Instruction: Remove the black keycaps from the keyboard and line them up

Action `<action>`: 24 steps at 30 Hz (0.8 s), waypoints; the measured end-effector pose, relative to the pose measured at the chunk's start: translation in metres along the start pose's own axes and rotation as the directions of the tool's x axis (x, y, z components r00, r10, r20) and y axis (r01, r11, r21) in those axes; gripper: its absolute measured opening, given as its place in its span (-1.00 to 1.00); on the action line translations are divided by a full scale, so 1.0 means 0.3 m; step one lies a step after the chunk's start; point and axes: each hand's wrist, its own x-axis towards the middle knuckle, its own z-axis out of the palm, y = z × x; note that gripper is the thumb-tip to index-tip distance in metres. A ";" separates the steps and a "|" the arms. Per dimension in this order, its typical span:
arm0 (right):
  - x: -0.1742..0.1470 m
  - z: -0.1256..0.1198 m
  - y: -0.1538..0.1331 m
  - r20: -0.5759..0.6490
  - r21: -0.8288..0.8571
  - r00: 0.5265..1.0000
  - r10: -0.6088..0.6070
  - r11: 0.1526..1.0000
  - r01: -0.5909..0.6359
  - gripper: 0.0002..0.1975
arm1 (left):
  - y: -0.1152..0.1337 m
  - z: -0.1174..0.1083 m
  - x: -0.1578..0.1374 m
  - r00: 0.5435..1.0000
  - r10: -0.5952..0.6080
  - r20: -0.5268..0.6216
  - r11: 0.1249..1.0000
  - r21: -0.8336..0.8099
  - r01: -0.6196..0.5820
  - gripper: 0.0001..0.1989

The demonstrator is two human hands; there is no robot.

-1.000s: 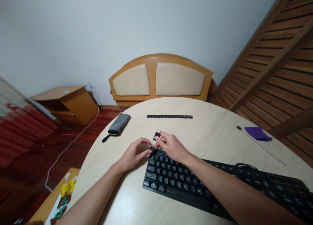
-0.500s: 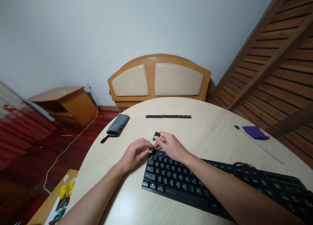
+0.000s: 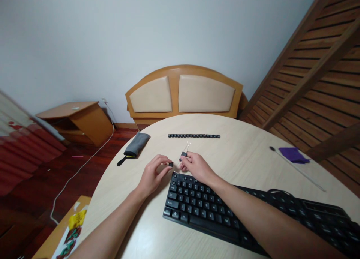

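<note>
A small black keycap is pinched between the thumb and finger of my left hand, just off the upper left corner of the black keyboard. My right hand is closed on a wire keycap puller with a dark block in its middle. One wire end of the puller points up and away, and the other reaches down toward the keyboard's corner. Bare switch spots show along the keyboard's top row. Farther back on the table lies a straight row of loose keycaps.
On the round table a grey pouch lies at the left. A thin rod brush with a dark tip and a folded purple cloth are at the right. The keyboard's cable is bundled behind it.
The keycap has come off the keyboard's corner and is now up in my left fingers. My right hand has shifted slightly right with the puller.
</note>
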 end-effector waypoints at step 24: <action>-0.008 0.004 -0.011 0.004 -0.041 1.000 0.009 0.999 -0.009 -0.74 | -0.267 0.016 0.350 0.929 -0.332 -0.162 0.743 0.561 0.363 -0.75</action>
